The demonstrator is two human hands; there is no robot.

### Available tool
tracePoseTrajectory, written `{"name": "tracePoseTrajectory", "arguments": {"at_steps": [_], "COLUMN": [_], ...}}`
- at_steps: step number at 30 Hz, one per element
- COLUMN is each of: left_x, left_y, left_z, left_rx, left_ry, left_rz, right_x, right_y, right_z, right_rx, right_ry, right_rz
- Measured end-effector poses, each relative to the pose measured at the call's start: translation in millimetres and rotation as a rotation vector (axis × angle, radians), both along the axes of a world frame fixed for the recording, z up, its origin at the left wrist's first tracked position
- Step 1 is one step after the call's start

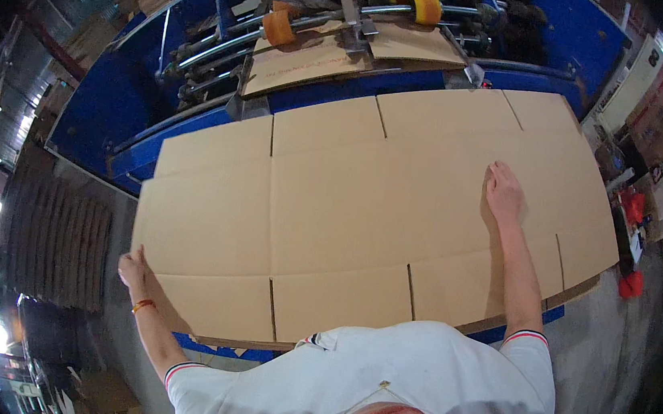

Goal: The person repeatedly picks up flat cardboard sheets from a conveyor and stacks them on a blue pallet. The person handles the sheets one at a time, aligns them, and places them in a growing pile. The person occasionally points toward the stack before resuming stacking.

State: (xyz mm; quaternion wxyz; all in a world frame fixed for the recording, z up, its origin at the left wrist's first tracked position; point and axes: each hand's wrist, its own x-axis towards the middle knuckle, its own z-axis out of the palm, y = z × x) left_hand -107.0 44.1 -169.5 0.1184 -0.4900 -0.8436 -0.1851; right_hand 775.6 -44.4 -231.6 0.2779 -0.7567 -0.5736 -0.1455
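Observation:
A large flat sheet of brown cardboard (340, 200), a slotted and creased box blank, lies spread in front of me. My left hand (131, 268) is closed on its left edge near the lower corner, with the thumb near the top face and the other fingers mostly hidden. Over on the right part of the sheet, my right hand (505, 194) rests on the top face with its fingers curled together; I see nothing in them. More cardboard shows beneath the sheet at its lower right edge.
Behind the sheet stands a blue machine (114, 119) with metal shafts and orange-yellow rollers (425, 8). Another cardboard piece (306, 60) lies under the rollers. Stacked cardboard (55, 226) stands to the left. A red object (630, 284) is at the right.

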Motion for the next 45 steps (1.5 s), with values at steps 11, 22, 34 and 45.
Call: {"name": "tracePoseTrajectory", "arguments": {"at_steps": [11, 22, 34, 45], "left_x": [109.8, 179.7, 175.7, 388.3], "left_y": [-115.8, -194.8, -103.3, -136.1], "left_z": [270.3, 80.6, 79.3, 13.7], "left_rx": [0.016, 0.585, 0.505, 0.009], "left_ry": [-0.796, -0.779, -0.885, -0.102], "left_rz": [-0.688, -0.550, -0.535, -1.364], "right_x": [-20.7, 162.5, -57.9, -106.3], "right_y": [-89.3, -317.1, -237.1, -141.5], "right_z": [27.0, -46.5, 88.8, 83.0], "right_rx": [-0.120, 0.766, 1.321, 0.323], "right_ry": [0.170, 1.464, 1.194, 0.060], "right_rz": [-0.127, -0.952, -0.387, 0.398]}}
